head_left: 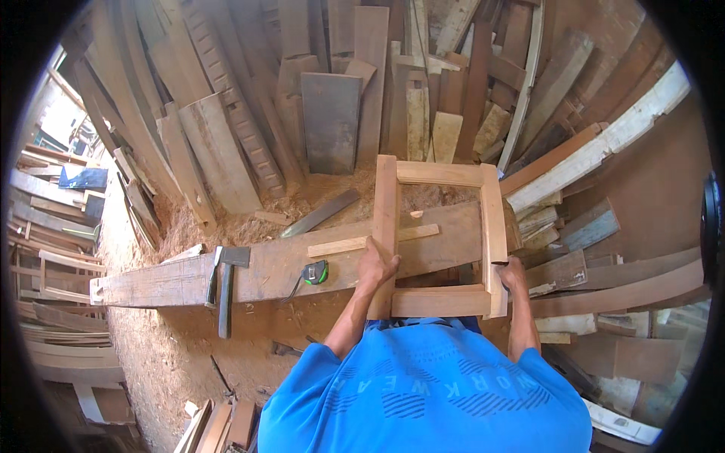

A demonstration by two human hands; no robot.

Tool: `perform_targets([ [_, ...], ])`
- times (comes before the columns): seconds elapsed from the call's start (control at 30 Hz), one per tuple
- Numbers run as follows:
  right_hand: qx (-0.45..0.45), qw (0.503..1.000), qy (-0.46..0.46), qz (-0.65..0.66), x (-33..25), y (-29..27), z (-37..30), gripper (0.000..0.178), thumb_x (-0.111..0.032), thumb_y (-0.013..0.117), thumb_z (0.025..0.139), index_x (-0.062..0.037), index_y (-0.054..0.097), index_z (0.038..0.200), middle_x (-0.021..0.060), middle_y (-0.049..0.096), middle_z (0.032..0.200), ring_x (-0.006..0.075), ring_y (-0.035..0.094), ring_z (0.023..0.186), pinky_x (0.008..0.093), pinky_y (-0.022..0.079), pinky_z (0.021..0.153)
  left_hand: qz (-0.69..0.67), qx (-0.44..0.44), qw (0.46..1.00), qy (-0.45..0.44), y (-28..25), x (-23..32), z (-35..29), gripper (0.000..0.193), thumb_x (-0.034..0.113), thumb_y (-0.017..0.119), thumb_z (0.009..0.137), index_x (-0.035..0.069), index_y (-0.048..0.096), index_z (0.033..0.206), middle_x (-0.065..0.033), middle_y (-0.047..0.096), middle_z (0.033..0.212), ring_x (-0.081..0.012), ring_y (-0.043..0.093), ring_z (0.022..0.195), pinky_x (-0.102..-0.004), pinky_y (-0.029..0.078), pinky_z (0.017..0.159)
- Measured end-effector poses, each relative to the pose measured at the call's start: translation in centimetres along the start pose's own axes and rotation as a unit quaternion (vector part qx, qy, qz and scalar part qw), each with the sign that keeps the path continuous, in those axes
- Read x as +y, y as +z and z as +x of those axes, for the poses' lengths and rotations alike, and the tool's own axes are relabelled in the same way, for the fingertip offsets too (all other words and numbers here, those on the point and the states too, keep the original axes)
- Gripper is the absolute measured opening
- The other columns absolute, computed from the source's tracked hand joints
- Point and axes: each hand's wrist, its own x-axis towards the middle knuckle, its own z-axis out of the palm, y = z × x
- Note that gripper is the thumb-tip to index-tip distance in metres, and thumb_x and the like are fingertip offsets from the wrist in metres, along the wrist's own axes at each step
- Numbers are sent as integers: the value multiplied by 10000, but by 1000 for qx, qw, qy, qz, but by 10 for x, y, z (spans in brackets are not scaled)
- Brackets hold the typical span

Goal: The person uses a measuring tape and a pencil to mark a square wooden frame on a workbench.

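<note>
A rectangular wooden frame (387, 219) rests across a thick wooden beam, its near end close to my body. My left hand (375, 266) is closed around the frame's left side piece. At the right side piece, my right hand (515, 275) is closed with a short dark pencil-like stick (500, 263) poking from its fingers over the wood. Whether that hand also grips the frame is hard to tell. Under the frame, a thin light wooden strip (340, 247) lies on the beam and passes beneath the left side piece.
On the beam (158, 281), left of me, are a hammer (215, 275), a hatchet-like tool (227, 291) and a green-black tape measure (315, 272). Planks (330, 124) lean at the back. A long pale curved board (604, 143) stands right. Sawdust covers the ground.
</note>
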Motion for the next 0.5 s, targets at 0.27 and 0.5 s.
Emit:
perform_targets([
  [0.27,-53,998,2,-40,-1,-6,0,489,-302,766,815,3,718,1193,305,704,1173,442,680,1135,488,539,961,23,27,999,-1,-1,9,-7,1011,406,813,800,-87,261,1488,-352,642,1234,-491,644,1148,-521,527,999],
  [0.5,-32,997,52,-50,-21,-14,-13,480,-276,812,816,2,697,1190,273,720,1161,408,686,1136,471,530,961,21,44,999,11,3,11,-7,920,415,806,792,-76,329,1406,-365,644,1201,-508,653,1111,-532,534,973],
])
